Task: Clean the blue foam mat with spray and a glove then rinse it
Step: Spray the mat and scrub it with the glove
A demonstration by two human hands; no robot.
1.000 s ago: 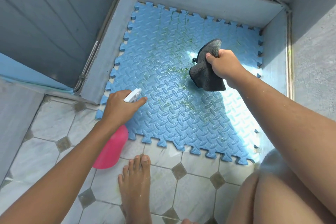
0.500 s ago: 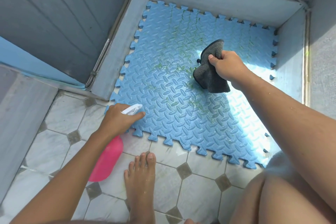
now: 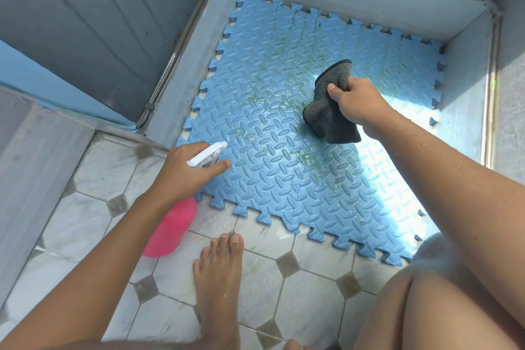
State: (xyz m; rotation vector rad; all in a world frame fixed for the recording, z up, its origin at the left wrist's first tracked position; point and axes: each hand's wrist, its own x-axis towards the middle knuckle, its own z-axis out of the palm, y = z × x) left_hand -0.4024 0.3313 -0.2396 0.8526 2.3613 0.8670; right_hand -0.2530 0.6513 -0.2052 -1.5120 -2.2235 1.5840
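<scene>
Barely anything changes from half second back, both grips sit about same spots. One bare foot (image 3: 218, 273) on floor tiles (image 3: 105, 170). Left grip (image 3: 184, 173) wrapped round one pink spray bottle (image 3: 170, 233), white nozzle over near edge of one blue foam mat (image 3: 270, 193). Right grip (image 3: 355, 99) clutches one dark glove (image 3: 329, 119), lower end on mat middle, green smears (image 3: 311, 160) nearby.

The foam mat (image 3: 284, 179) is coloured light blue and embossed all over with a criss-cross pattern of short raised ovals. Green smears are seen across its middle and toward its far edge, and its right edge is washed pale by sunlight. The glove (image 3: 329, 119) is dark grey, almost black. The spray bottle (image 3: 173, 230) is given a pink body and a white trigger head. The floor (image 3: 93, 224) is tiled in white marbled octagons, with small grey-brown squares set between them. The walls (image 3: 341, 0) round the mat are painted grey.
</scene>
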